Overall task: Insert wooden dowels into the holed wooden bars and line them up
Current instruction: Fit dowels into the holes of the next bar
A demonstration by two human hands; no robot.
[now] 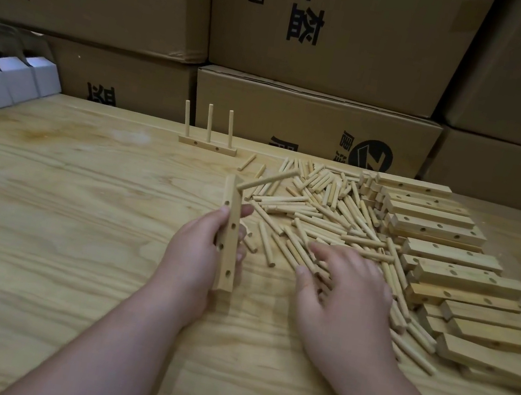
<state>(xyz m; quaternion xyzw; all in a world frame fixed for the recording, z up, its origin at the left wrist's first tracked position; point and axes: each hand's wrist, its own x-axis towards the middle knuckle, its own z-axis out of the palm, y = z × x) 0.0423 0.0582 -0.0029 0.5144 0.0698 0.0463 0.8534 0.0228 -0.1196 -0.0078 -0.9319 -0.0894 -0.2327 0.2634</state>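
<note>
Behind the loose dowel pile (315, 214), near the table's far edge, one finished bar (207, 145) is standing with three dowels upright in it, the only completed piece in view. A second bar (229, 237) is being held on end just left of the pile: the left hand (196, 255) is gripping it, thumb on the near face and fingers wrapping round behind, with a row of holes facing the camera. One dowel (267, 179) is already sticking out of this bar's upper end, slanting up and to the right over the pile's left edge. By the look of things, the work is at an early stage, with one bar done, one bar begun, and the held bar probably needing two more dowels. Right of the pile, a long heap of empty holed bars (450, 258) is lying untouched, so most of the job seems to be remaining. The right hand (344, 288) is resting palm down on the near part of the pile, fingers spread and only slightly bent, touching loose dowels but not visibly gripping one. The held bar is lying just to the left of that hand, near it but apart. Everything is sitting on a pale wooden table (77, 200), with stacked cardboard boxes (334, 29) rising beyond the pile.
</note>
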